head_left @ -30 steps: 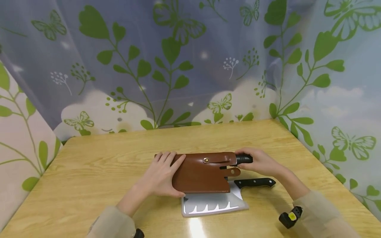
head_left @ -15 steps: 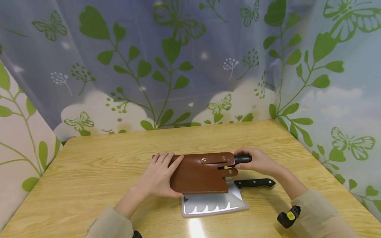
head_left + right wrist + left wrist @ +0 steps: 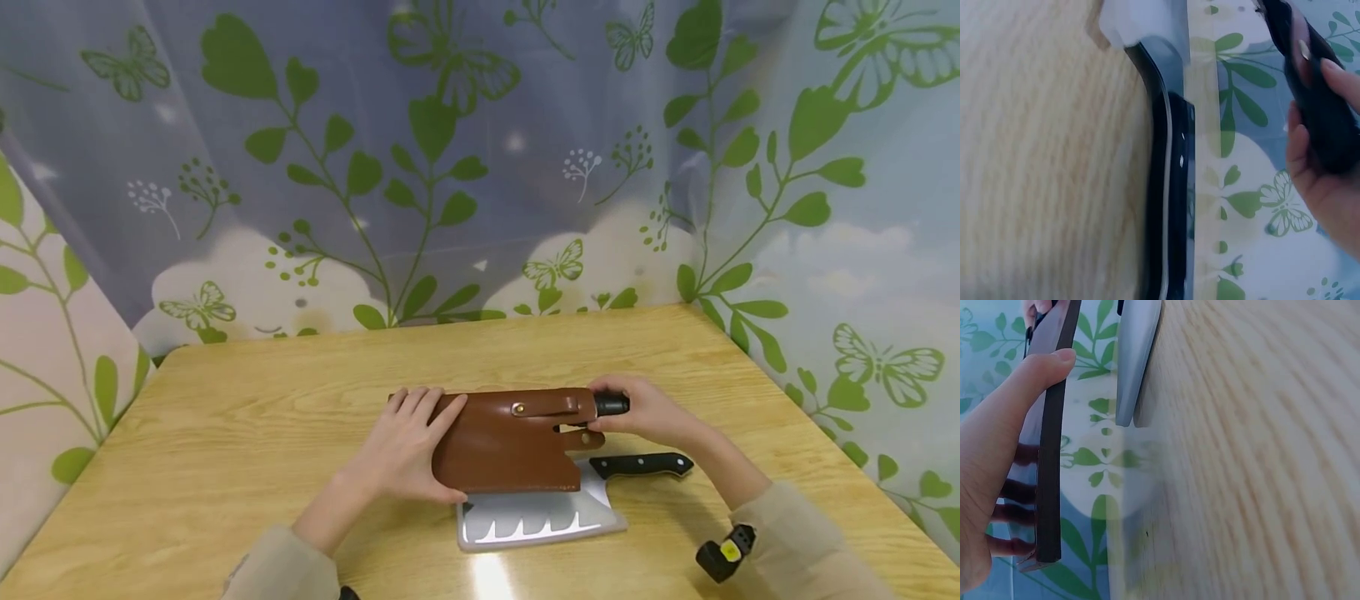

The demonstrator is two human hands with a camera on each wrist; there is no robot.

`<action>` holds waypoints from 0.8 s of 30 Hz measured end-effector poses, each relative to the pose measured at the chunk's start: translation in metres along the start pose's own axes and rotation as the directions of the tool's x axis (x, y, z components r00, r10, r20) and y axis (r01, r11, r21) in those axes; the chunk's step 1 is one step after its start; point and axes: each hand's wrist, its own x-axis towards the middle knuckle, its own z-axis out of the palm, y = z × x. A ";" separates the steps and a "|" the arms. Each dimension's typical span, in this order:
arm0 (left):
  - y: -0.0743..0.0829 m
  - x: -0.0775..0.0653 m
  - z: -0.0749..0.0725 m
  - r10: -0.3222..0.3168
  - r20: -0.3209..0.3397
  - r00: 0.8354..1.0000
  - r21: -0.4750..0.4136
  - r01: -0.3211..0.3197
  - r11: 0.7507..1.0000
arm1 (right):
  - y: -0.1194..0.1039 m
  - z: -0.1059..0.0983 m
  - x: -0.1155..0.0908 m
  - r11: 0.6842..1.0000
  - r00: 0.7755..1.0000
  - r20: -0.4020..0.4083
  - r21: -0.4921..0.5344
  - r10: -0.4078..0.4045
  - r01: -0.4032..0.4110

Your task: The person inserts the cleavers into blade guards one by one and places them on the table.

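Note:
A broad brown leather knife sheath (image 3: 502,454) hangs just above the table. My left hand (image 3: 405,446) grips its left end, fingers over the far edge and thumb at the near edge. From the sheath's right end sticks a black knife handle (image 3: 613,404), which my right hand (image 3: 648,410) holds. The blade is hidden inside the leather. A small strap with a snap (image 3: 587,438) hangs loose by the handle. Below lies a cleaver (image 3: 525,521) with a black riveted handle (image 3: 648,464), its blade partly covered by the sheath in the head view.
The light wooden table (image 3: 262,400) bears the cleaver near its front middle, blade to the left and handle to the right. A cloth with leaves and butterflies (image 3: 450,208) surrounds the table at the back and sides. Small black wrist devices (image 3: 723,554) sit at the sleeves.
The sheath shifts slightly left, then back right and a little nearer. Less of the black handle shows beyond the sheath's end than before. Both hands keep their hold.

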 end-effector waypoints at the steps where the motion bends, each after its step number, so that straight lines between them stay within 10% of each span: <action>1: 0.000 0.000 0.000 0.005 0.001 1.000 0.003 -0.005 1.000 | 0.001 0.000 0.000 1.000 1.000 0.018 -0.010 0.000 0.001; 13: -0.003 -0.005 0.004 -0.013 0.000 1.000 -0.028 0.013 1.000 | 0.008 0.000 -0.004 0.999 0.998 0.058 0.030 0.021 -0.022; 24: -0.010 -0.009 0.000 -0.029 -0.024 0.999 -0.018 0.029 0.999 | 0.008 0.005 -0.002 0.946 0.958 -0.127 -0.237 -0.258 0.223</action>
